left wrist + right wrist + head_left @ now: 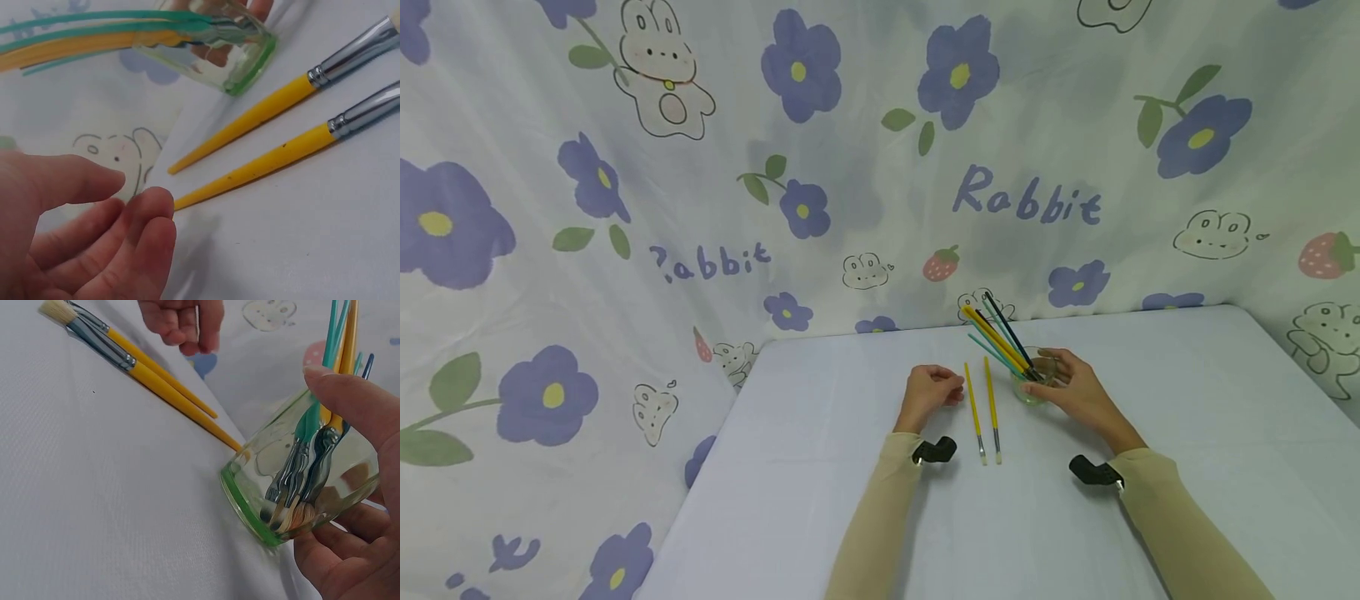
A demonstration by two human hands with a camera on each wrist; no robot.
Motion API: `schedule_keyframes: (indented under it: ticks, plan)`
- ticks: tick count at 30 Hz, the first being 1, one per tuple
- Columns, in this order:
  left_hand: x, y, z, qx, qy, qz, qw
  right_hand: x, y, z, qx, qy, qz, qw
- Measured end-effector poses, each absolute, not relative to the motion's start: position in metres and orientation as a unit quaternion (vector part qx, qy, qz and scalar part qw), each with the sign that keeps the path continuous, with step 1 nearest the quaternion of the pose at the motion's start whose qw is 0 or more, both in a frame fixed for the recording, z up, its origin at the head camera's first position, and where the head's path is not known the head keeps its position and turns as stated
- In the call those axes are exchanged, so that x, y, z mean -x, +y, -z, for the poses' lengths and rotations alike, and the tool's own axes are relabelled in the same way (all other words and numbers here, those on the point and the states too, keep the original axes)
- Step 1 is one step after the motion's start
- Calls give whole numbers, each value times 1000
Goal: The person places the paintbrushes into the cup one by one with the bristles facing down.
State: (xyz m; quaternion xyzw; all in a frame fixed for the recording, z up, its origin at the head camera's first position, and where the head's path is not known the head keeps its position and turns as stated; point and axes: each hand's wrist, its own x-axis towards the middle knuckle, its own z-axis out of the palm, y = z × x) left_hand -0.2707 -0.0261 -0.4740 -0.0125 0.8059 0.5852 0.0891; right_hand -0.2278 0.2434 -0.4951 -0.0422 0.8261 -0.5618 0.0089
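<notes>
My right hand [1078, 392] grips a clear, green-tinted glass [275, 469] round its side, thumb near the rim and fingers behind. Several paintbrushes [1000, 337] with yellow, teal and dark handles stand in it, bristles down and leaning to the left. Two yellow-handled paintbrushes [250, 162] lie side by side on the table, between the hands, with their pale bristles toward me. Beside the left one's handle tip is my left hand [928, 393], its fingers loosely bent and nothing held; a fingertip overlaps that handle end in the left wrist view.
A white cloth covers the table [820, 467]. Behind it hangs a curtain [850, 167] printed with flowers, rabbits and strawberries. Each wrist carries a black camera mount [936, 450] over a beige sleeve [872, 525].
</notes>
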Motion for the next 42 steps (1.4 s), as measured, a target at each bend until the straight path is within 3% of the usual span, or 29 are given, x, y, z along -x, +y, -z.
schedule_keyframes:
  ticks: [42]
  plan:
    - [260,-11,467,2,957,-285,61,230,246,498,40,831,554,9]
